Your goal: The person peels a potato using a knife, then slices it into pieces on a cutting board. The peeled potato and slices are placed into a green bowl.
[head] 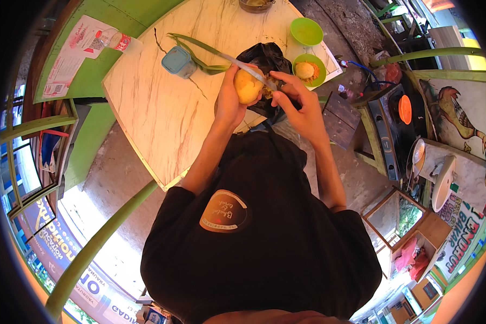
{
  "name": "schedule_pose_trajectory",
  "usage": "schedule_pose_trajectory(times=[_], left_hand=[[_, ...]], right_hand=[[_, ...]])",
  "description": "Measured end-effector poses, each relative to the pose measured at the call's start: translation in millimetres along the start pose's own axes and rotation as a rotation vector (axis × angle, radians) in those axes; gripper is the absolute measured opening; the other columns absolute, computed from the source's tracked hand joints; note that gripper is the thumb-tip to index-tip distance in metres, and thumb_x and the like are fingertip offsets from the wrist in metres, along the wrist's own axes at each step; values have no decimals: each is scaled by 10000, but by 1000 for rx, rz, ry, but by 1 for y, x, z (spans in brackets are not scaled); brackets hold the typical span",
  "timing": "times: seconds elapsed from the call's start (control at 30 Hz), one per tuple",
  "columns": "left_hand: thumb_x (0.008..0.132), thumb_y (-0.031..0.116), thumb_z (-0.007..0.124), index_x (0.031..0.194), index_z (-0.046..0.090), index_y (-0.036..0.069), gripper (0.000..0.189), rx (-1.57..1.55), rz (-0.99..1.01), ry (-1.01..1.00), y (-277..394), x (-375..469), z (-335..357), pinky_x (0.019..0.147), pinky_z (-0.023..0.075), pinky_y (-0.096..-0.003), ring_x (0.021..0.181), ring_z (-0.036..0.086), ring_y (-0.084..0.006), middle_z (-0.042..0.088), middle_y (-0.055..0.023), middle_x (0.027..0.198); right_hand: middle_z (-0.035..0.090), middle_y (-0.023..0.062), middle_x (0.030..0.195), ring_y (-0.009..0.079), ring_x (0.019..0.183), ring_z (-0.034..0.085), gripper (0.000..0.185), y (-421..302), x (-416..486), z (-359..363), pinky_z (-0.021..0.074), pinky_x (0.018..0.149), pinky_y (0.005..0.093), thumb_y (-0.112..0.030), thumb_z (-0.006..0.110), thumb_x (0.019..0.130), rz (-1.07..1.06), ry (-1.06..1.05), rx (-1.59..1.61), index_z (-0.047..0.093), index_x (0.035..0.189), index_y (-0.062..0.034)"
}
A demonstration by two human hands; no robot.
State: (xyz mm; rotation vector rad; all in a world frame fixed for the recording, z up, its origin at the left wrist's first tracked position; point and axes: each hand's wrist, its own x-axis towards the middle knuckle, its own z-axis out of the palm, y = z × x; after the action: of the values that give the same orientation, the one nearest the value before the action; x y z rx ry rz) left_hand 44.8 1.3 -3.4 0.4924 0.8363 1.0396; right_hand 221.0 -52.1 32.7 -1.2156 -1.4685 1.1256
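A yellow, rounded fruit or tuber [248, 86] with brownish patches, like a partly peeled potato, is held in my left hand [231, 97]. Across its upper right side runs a narrow grey-white strip [249, 71] that looks like a knife blade; its handle cannot be made out. My right hand [297, 99] is at the strip's lower right end, thumb and forefinger spread, its grip unclear. Behind and between both hands lies a crumpled black plastic bag [263, 54] with yellowish-brown scraps [269, 90] showing in it. Long green leaves [198, 62] lie left of the bag.
On the marble-patterned table [154, 113] stand a blue-lidded tub [178, 61], a green bowl [306, 31], and another green bowl [323, 79] with a pale round item and orange shreds. A plastic bottle [115, 39] lies at the upper left. A stove [384, 133] stands right.
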Motion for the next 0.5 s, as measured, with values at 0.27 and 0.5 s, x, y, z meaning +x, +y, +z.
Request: schedule_pose_trajectory(times=[0.27, 0.5], left_hand=[[1118, 403, 327, 1173, 617, 164, 380, 100, 21, -82, -9, 7, -11, 736, 535, -324, 946, 653, -143, 691, -49, 1087], [1122, 404, 338, 1165, 613, 152, 376, 133, 38, -91, -11, 8, -12, 705, 537, -309, 910, 655, -147, 689, -53, 1066]], right_hand=[[722, 142, 1051, 207, 889, 683, 451, -11, -2, -1, 535, 851, 317, -59, 701, 960, -42, -90, -207, 631, 1405, -91], [744, 166, 1122, 214, 907, 705, 426, -12, -2, -6, 538, 852, 316, -84, 711, 963, -51, -113, -256, 654, 1385, -84]])
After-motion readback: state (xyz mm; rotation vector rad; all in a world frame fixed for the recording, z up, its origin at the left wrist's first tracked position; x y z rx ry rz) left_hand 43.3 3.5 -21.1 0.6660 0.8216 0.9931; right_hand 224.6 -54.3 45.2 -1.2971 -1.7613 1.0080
